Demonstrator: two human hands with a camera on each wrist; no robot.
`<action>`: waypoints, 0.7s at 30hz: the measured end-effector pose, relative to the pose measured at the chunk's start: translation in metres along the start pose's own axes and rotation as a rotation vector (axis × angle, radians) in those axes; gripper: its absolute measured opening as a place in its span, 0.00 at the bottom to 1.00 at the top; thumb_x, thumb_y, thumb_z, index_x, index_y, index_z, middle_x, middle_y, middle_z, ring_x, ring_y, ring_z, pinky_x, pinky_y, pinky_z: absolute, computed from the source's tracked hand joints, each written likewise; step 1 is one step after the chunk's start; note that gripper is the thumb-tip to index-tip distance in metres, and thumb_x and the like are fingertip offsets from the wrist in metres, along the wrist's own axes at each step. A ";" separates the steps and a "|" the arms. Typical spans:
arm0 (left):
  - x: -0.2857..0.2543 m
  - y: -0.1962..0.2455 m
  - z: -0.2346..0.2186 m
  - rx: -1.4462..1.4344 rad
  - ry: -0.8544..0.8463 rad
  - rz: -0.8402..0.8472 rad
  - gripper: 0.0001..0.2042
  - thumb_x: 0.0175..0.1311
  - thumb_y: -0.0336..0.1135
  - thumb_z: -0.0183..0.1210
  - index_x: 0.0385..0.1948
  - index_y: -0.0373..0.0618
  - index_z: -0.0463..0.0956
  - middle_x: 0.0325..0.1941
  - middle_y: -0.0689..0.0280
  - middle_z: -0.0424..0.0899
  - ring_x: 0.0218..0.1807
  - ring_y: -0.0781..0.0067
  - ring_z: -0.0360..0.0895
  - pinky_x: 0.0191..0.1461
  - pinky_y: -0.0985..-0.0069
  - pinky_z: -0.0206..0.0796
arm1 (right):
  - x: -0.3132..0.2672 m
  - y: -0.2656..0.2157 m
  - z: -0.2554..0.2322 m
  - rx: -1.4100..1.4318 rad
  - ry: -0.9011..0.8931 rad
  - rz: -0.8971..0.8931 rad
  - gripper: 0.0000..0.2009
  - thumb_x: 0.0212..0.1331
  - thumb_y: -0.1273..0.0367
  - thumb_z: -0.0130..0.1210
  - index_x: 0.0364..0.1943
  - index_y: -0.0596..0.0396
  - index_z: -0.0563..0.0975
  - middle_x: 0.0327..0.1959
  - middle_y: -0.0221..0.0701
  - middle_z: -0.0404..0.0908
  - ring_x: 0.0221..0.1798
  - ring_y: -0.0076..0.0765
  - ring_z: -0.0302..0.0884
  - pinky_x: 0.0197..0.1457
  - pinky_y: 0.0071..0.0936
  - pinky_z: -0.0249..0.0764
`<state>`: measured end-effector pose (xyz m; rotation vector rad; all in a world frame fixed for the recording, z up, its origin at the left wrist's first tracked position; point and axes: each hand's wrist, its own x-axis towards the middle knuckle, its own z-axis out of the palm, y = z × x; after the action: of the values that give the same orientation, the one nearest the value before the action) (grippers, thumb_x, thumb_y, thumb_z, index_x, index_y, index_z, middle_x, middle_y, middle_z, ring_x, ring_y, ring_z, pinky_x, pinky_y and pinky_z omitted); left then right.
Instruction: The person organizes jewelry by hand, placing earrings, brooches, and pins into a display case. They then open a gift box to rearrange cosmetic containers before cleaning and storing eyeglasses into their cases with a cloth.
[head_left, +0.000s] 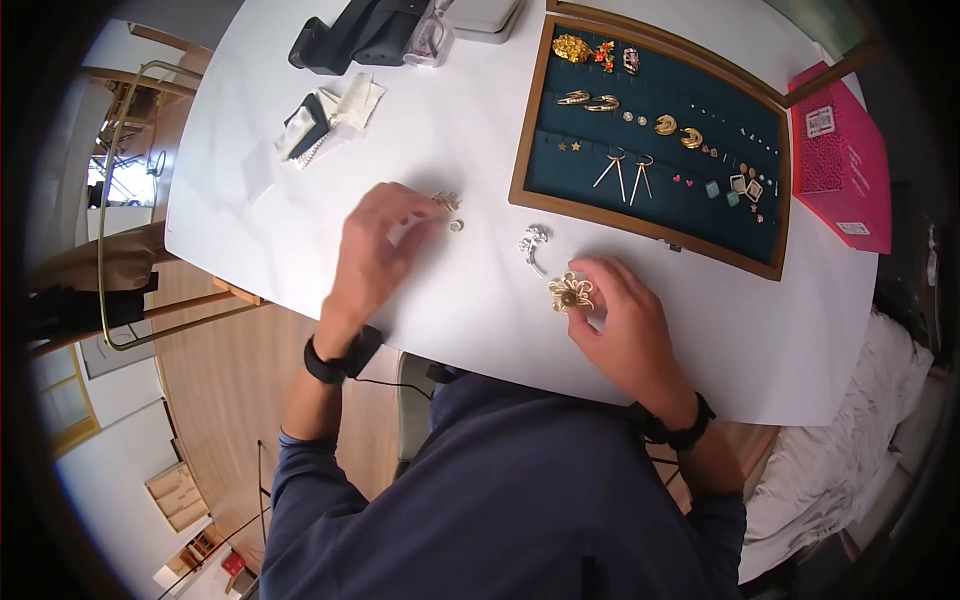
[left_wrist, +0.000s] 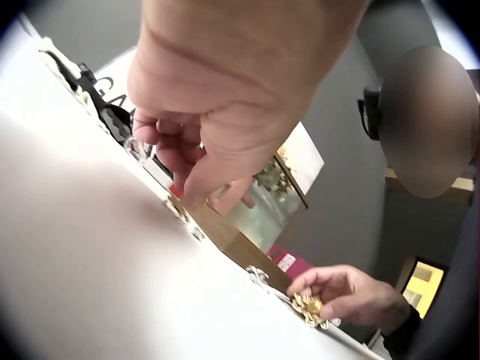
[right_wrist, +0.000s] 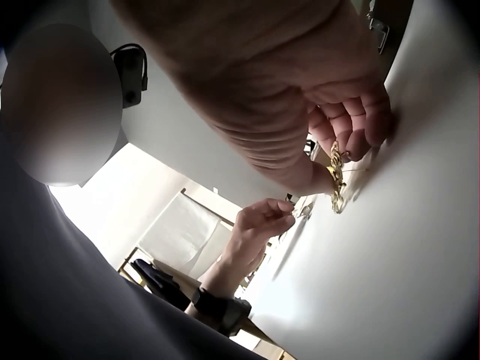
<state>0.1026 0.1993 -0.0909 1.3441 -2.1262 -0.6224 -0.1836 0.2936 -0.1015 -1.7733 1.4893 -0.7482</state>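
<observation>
A gold flower brooch (head_left: pixel 570 292) with looping petals and a dark centre is in my right hand (head_left: pixel 630 318), gripped between thumb and fingers. The right wrist view shows the brooch (right_wrist: pixel 337 178) edge-on, close to the tabletop. My left hand (head_left: pixel 378 245) is slightly blurred, its thumb and forefinger apart, fingertips right by a small gold ornament (head_left: pixel 446 201). Beside that lies a small round pale piece (head_left: pixel 456 225). A silver flower-sprig brooch (head_left: pixel 534 245) rests on the table between the hands, nearer the right one.
A wooden jewellery case (head_left: pixel 517 165) with dark green lining holds rows of earrings and brooches; its lid stands raised. Behind it is a pink box (head_left: pixel 850 160). Folded cloths (head_left: pixel 340 110), black pouches (head_left: pixel 365 35) and a grey case (head_left: pixel 478 18) lie toward the far left.
</observation>
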 end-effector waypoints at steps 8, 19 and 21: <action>-0.023 0.083 0.037 -0.491 -0.487 -0.350 0.06 0.67 0.26 0.67 0.42 0.36 0.85 0.37 0.59 0.88 0.33 0.76 0.81 0.38 0.76 0.74 | -0.006 0.010 -0.009 0.315 -0.022 0.233 0.18 0.57 0.79 0.63 0.51 0.57 0.73 0.43 0.36 0.84 0.42 0.32 0.85 0.45 0.27 0.80; -0.040 0.099 0.083 -1.125 -0.208 -0.400 0.09 0.70 0.23 0.63 0.50 0.34 0.78 0.46 0.62 0.87 0.48 0.76 0.83 0.55 0.74 0.76 | -0.016 0.006 -0.024 0.896 -0.001 0.192 0.21 0.63 0.81 0.61 0.59 0.61 0.71 0.51 0.33 0.83 0.53 0.25 0.82 0.57 0.25 0.78; -0.035 0.098 0.081 -1.219 -0.178 -0.424 0.08 0.71 0.22 0.62 0.48 0.34 0.78 0.45 0.62 0.87 0.46 0.77 0.83 0.54 0.75 0.77 | -0.014 -0.002 -0.029 0.922 -0.032 0.213 0.23 0.62 0.81 0.61 0.62 0.63 0.71 0.52 0.35 0.83 0.55 0.26 0.82 0.59 0.26 0.77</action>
<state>-0.0038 0.2775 -0.0958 0.9651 -1.0699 -1.8486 -0.2081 0.3030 -0.0824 -0.9084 1.0170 -1.0570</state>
